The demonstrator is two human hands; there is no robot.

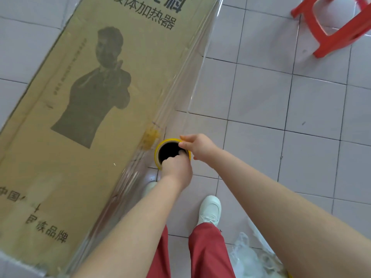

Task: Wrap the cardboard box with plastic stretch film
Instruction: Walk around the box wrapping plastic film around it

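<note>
Clear stretch film (197, 65) already sheathes the cardboard box (84, 117) along its long right edge; more passes seem left. Beside that edge, the left hand (176, 166) hooks into the film roll (157, 150) core and the right hand (198, 146) pinches its rim

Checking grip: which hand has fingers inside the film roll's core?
The left hand, curled over the stretch film roll's near rim into its core; the right hand pinches the far rim.
</note>
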